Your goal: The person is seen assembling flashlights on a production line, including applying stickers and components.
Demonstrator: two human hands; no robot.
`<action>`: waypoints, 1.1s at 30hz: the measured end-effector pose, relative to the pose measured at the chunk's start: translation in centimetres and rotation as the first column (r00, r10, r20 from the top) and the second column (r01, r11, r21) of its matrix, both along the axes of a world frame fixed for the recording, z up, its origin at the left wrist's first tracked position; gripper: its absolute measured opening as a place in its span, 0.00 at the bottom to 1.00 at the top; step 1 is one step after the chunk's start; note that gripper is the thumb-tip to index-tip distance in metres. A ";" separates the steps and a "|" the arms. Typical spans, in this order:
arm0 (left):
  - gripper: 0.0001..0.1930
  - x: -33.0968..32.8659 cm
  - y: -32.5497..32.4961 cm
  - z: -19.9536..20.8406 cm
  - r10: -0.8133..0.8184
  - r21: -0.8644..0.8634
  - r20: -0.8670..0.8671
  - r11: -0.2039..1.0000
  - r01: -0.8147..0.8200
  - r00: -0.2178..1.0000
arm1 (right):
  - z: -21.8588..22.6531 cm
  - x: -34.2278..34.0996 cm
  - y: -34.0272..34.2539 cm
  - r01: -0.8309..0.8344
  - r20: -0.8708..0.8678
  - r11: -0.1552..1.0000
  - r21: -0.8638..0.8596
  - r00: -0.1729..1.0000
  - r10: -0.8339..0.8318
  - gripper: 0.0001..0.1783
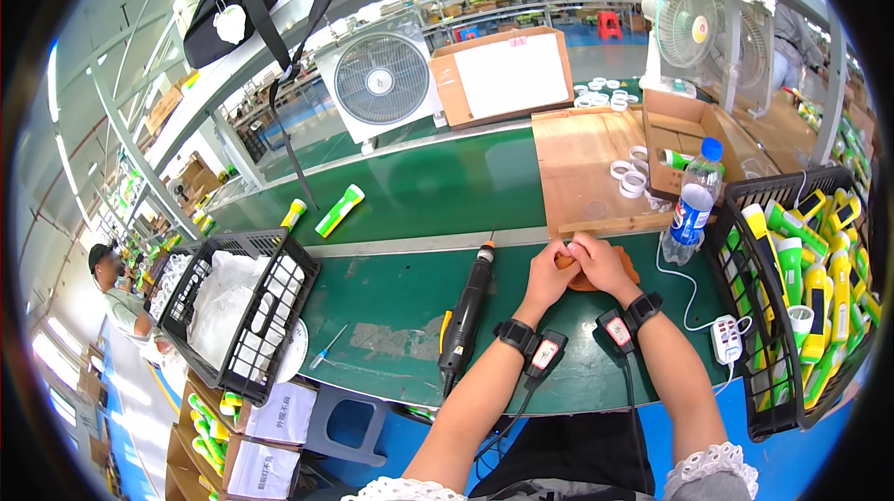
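Note:
My left hand (pixel 549 271) and my right hand (pixel 601 264) meet at the far side of the green workbench, fingertips close together. Between and beneath them is an orange-brown, soft-looking piece (pixel 629 264), mostly covered by the fingers. Both hands are closed on it; its exact kind cannot be made out. Black straps with small boxes and cables circle both wrists. Left of my left hand lies a black electric screwdriver (pixel 468 310), its bit pointing away. Farther left is a small screwdriver (pixel 326 348) with a light-blue handle.
At right, a black crate (pixel 756 333) holds several yellow-green flashlights (pixel 819 301), beside a blue-capped bottle (pixel 694 208) and white charging hub (pixel 726 340). Another black crate (pixel 251 315) with plastic bags stands left. A flashlight (pixel 339 211) lies on the green conveyor belt (pixel 438 189). White rings (pixel 631 184) sit on wood.

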State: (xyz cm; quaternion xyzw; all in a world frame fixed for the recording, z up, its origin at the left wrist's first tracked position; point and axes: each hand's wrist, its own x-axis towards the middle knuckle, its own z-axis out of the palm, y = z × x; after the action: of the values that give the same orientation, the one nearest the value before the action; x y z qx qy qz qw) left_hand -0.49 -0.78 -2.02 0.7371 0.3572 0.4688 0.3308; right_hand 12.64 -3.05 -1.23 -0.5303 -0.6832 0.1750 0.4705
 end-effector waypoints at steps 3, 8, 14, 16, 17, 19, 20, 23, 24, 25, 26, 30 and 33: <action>0.14 0.8 0.1 0.2 -0.033 0.018 0.012 0.999 0.033 0.999 | -0.9 0.5 0.6 0.022 -0.136 1.000 0.006 0.991 -0.021 0.12; 0.15 0.9 0.2 0.3 -0.041 -0.010 0.008 0.999 0.041 0.999 | -1.0 0.2 0.9 0.032 -0.331 0.999 0.025 0.943 -0.022 0.14; 0.15 1.2 0.2 0.5 -0.050 -0.037 0.027 0.998 0.050 0.998 | -1.1 0.2 0.9 0.004 -0.507 0.998 -0.055 0.862 -0.031 0.15; 0.15 1.1 0.1 0.7 -0.052 -0.043 -0.007 0.998 0.051 0.999 | -1.0 0.0 0.9 -0.066 -0.631 0.996 -0.065 0.776 0.010 0.14; 0.15 1.2 0.0 0.7 -0.051 -0.043 -0.008 0.998 0.051 0.999 | -0.8 -0.1 0.7 -0.067 -0.631 0.996 -0.065 0.776 0.011 0.14; 0.15 1.6 -0.2 0.9 -0.052 -0.014 0.061 0.999 0.053 0.997 | -0.2 -0.3 0.3 -0.103 -0.762 0.993 -0.054 0.648 0.026 0.13; 0.15 1.8 -0.1 0.8 -0.053 -0.013 0.062 0.998 0.054 0.997 | -0.2 -0.3 0.3 -0.103 -0.761 0.993 -0.054 0.648 0.026 0.13; 0.15 2.1 -0.1 0.8 -0.064 0.003 0.107 0.998 0.064 0.992 | -0.3 -0.3 0.5 -0.115 -0.838 0.991 -0.063 0.546 0.010 0.13; 0.15 2.1 0.0 0.7 -0.065 0.005 0.094 0.998 0.064 0.993 | -0.4 -0.3 0.5 -0.115 -0.840 0.992 -0.061 0.543 0.011 0.12; 0.15 1.9 0.0 0.8 -0.064 0.009 0.081 0.998 0.063 0.995 | -0.4 -0.3 0.5 -0.116 -0.842 0.992 -0.057 0.539 0.015 0.12; 0.15 1.8 0.0 0.6 -0.062 0.010 0.082 0.998 0.062 0.995 | -0.8 0.0 0.8 -0.118 -0.842 0.991 -0.057 0.540 0.016 0.12; 0.16 0.3 -0.1 0.0 -0.043 -0.058 0.029 0.997 0.045 0.999 | -0.4 0.3 0.8 -0.098 -0.591 0.993 -0.064 0.805 0.042 0.12; 0.17 0.4 -0.6 0.4 -0.073 -0.039 0.044 0.996 0.075 0.996 | 0.1 0.4 0.7 -0.047 -0.611 0.995 -0.092 0.791 -0.020 0.14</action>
State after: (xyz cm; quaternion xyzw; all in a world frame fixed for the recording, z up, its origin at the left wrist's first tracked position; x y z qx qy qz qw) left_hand -0.14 -1.35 -1.67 0.7328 0.3320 0.4644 0.3703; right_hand 12.99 -2.39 -1.08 -0.4639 -0.4885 0.3750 0.6368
